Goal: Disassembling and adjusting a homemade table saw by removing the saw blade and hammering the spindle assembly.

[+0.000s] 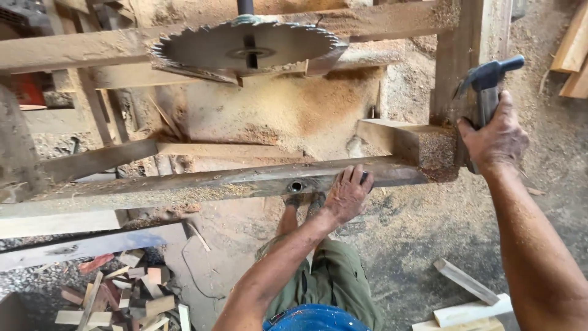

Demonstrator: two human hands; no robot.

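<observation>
The left hand (348, 195) lies flat on the dusty wooden rail (214, 184) of the saw frame, fingers spread and pressing something small and dark against it; what that is I cannot tell. The right hand (495, 140), out at 3 o'clock, has its fingers wrapped tight around a dark hammer (481, 92) held up beside the post (456, 55). The circular saw blade (248, 46) sits at 12 o'clock, and wood offcuts (128, 294) litter the floor at 7 o'clock.
</observation>
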